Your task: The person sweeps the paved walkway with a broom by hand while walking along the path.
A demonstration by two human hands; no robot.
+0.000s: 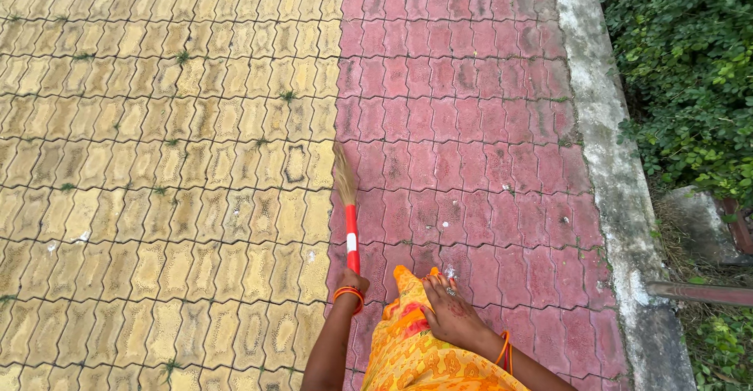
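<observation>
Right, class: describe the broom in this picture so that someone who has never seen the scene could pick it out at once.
Find the seam where the yellow paving meets the red paving, running up the middle. Low on that seam, the left hand grips the broom, which points away up the picture. Its glossy red handle with a white band and its tuft of straw-coloured bristles set it apart from the matt blocks around it.

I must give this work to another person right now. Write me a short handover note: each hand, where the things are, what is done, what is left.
Left hand: closed around the red handle of the broom, bristles forward on the seam between yellow paving and red paving.
Right hand: flat on the orange patterned cloth, holding it against the body.
Done: cannot tell how much is swept.
Left: small white specks lie on the red pavers ahead; weeds grow in the yellow joints. The concrete kerb and bushes are on the right.
</observation>
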